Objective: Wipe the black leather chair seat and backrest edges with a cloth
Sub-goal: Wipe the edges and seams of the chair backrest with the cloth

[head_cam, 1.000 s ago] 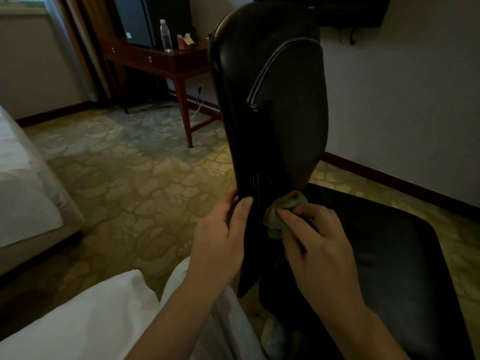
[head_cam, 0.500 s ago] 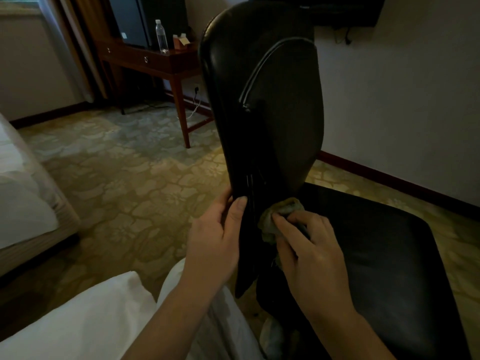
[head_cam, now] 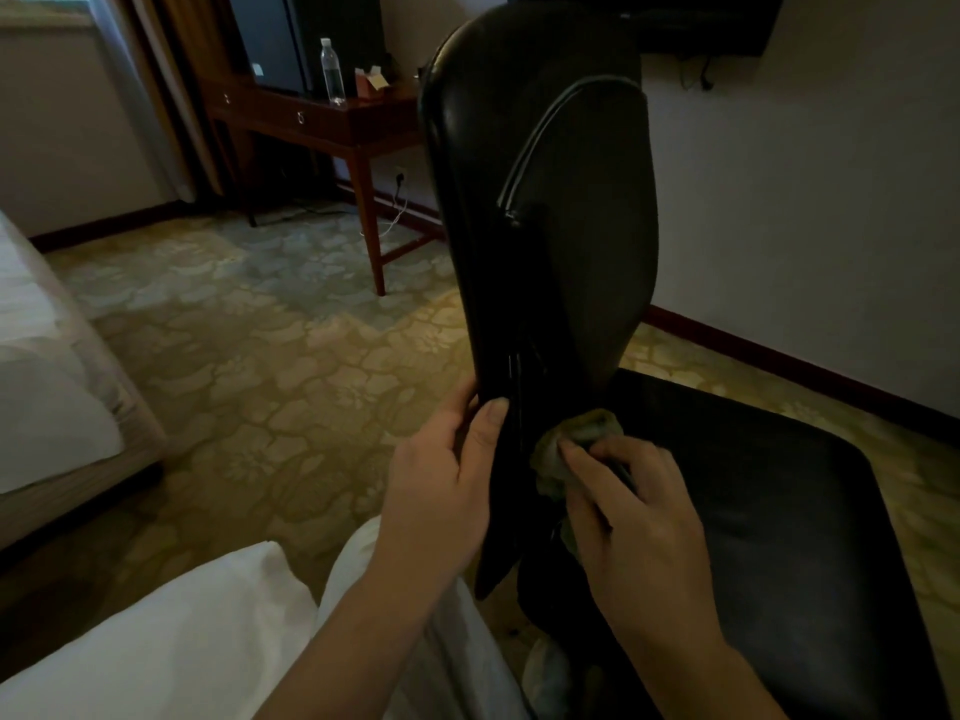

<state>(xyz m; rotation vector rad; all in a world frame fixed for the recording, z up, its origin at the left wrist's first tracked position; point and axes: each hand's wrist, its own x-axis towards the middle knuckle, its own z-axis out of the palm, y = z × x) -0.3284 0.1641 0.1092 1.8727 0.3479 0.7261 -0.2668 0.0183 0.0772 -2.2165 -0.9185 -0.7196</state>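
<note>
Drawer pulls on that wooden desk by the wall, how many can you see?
2. One drawer pull sits near the desk front's left end; the other is further right, below the water bottle. The black chair backrest hides the desk's right end, so more may exist.

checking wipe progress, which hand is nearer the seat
Right. The right hand holds the cloth just above the seat; the left hand grips the backrest edge, left of the seat.
</note>
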